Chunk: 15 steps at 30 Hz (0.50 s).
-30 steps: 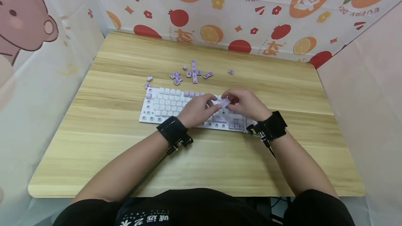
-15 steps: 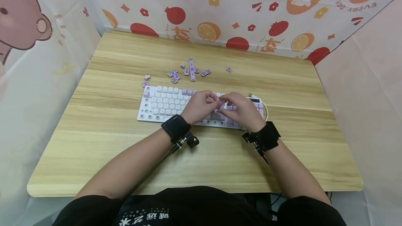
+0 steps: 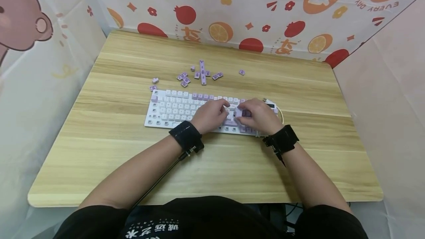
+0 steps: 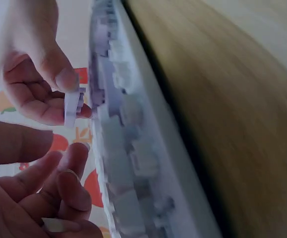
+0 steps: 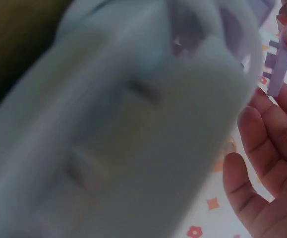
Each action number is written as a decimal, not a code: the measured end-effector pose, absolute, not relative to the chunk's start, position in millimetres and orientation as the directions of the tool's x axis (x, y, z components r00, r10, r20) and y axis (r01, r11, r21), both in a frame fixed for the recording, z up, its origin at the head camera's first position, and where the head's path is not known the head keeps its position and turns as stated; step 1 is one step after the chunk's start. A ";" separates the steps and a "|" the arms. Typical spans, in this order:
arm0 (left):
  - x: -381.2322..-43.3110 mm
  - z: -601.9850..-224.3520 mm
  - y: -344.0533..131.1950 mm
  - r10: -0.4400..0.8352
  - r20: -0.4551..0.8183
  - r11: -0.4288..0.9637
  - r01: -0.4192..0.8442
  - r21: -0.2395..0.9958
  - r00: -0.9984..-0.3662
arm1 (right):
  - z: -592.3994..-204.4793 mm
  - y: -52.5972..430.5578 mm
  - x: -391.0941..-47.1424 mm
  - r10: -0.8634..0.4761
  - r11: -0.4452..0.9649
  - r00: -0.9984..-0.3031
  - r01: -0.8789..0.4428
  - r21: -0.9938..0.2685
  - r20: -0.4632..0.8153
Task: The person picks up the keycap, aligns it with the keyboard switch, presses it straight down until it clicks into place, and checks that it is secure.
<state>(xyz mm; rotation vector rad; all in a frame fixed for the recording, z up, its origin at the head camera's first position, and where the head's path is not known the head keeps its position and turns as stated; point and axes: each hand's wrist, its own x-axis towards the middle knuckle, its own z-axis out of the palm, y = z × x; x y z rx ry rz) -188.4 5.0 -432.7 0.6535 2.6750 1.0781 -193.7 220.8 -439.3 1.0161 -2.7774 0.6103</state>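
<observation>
A white and lilac keyboard [image 3: 177, 110] lies crosswise on the table, with some switches bare of caps. Over its right half my right hand [image 3: 262, 115] pinches a long lilac keycap [image 3: 238, 113] between thumb and fingers. The right wrist view shows this keycap [image 5: 280, 69] on edge, its stems pointing to the side. My left hand [image 3: 210, 116] is just left of it above the keys, apart from the keycap. In the left wrist view the left hand's fingers [image 4: 74, 191] bend loosely, the thumb stands off, and nothing is between them.
Behind the keyboard lie several loose lilac keycaps [image 3: 184, 79], among them one long bar keycap [image 3: 203, 73]. A single keycap [image 3: 242, 72] sits farther right. A pale cable [image 3: 281, 114] curves at the keyboard's right end. Printed cloth [image 3: 196, 14] hangs behind the table.
Both hands were together at the keycap. Now they have drawn apart, the left hand has let go, and the right hand keeps the keycap, slightly to the right.
</observation>
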 end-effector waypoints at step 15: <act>-173.1 -444.2 9.5 0.637 0.093 0.716 0.632 0.298 -0.765 | -452.0 217.3 -198.2 -0.562 0.695 -0.815 -0.558 -0.454 0.141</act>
